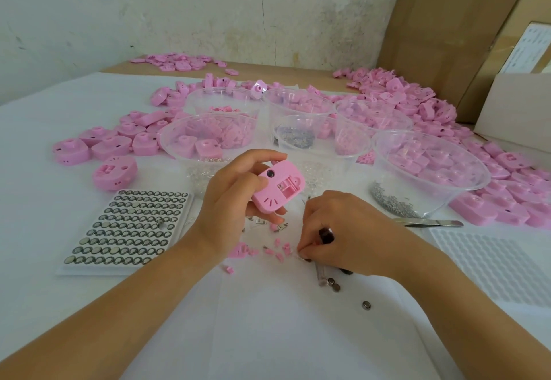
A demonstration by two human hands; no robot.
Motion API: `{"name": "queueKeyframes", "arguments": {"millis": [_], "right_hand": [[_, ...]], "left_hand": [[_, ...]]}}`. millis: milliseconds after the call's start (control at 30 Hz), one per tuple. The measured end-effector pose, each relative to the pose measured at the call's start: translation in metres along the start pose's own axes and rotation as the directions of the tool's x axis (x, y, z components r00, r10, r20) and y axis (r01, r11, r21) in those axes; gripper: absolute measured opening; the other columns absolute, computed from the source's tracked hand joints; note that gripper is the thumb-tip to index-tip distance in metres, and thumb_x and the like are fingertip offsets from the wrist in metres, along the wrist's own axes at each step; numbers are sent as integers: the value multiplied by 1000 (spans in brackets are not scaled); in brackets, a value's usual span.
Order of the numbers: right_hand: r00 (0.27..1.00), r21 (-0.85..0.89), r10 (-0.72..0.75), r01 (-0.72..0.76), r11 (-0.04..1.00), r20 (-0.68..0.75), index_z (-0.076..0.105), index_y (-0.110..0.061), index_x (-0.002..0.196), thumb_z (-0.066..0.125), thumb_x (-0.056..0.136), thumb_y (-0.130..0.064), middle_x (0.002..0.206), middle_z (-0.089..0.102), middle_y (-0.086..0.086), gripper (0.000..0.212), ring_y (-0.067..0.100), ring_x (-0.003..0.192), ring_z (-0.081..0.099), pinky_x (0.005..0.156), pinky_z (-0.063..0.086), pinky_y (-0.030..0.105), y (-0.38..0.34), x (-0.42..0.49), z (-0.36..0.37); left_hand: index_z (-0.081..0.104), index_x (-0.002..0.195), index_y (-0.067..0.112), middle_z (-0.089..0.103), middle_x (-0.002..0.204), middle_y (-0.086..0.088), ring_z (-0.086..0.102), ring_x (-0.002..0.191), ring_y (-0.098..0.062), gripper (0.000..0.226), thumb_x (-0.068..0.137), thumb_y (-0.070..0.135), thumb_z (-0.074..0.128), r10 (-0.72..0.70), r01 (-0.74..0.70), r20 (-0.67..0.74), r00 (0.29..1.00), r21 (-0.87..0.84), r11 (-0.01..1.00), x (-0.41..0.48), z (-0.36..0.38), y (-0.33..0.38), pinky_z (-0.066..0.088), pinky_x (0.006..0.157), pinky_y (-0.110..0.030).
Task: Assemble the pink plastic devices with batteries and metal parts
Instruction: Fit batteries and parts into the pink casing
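At a white-covered work table (pixel 283 335), a person assembles pink plastic devices by hand. Well to the left of the held device (pixel 278 190) lie loose pink shells (pixel 114 172), one with its open back up. Just below them, still left of the held device, is a tray of button batteries (pixel 128 226) set in neat rows. The left hand (pixel 235 200) grips the held device clear of the table, thumb on its face and fingers curled round its top and bottom edges. Its open compartment is turned toward the viewer. Directly below the held device, small pink pieces (pixel 280 250) and a metal contact (pixel 282 226) are scattered on the cloth. Just right of and below the held device, the right hand (pixel 343 230) is down at the table with its fingertips bunched together, curled round a slender tool (pixel 320 273). What the fingertips pinch is too small to tell. A few loose button cells (pixel 334 284) lie below that hand. Farther right of the held device are a pair of tweezers (pixel 429 223) and a clear bowl (pixel 387 153) holding pink shells and small metal bits, one of several bowls behind the held device. At the far right sits an empty white tray (pixel 492 260).
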State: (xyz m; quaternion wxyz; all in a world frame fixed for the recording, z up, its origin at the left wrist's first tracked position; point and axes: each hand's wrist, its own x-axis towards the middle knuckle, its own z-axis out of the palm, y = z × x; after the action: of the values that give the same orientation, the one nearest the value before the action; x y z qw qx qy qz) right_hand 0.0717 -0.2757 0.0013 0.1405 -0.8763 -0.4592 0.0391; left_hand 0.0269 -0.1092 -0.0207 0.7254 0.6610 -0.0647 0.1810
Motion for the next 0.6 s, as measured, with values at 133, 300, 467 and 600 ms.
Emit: {"name": "queueKeyframes", "arguments": {"millis": [133,300,467,600], "right_hand": [[1000,-41,-11,12,999,25,69,-25,83,60,83,-19,79,52,-16,10,4,84,46,78,42,22,-1,0,2],[1000,-20,16,-16,1000,18,68,-21,89,57,87,-15,84,53,-10,13,5,82,45,77,40,19,3,1,0],[997,2,38,-38,999,-68,71,-23,96,57,89,-16,87,55,-14,18,0,82,45,78,37,12,6,0,-4],[1000,6,9,-10,1000,19,75,-32,82,67,79,-25,83,55,-18,11,2,83,43,77,38,17,4,-4,-6]], "left_hand": [[74,85,35,66,86,-3,65,58,-24,41,72,13,42,-1,1,7,1000,-4,1000,0,0,0,51,46,-24],[74,85,32,64,87,-8,64,57,-26,40,71,12,42,2,-3,-12,1000,-29,1000,1,0,1,51,45,-25],[74,84,34,62,90,-11,64,57,-25,40,72,12,42,1,-1,0,1000,-17,1000,0,0,2,52,46,-25],[73,86,33,61,95,-17,65,58,-25,40,73,12,42,1,-1,2,1000,-14,1000,-1,0,3,52,47,-25]]}}
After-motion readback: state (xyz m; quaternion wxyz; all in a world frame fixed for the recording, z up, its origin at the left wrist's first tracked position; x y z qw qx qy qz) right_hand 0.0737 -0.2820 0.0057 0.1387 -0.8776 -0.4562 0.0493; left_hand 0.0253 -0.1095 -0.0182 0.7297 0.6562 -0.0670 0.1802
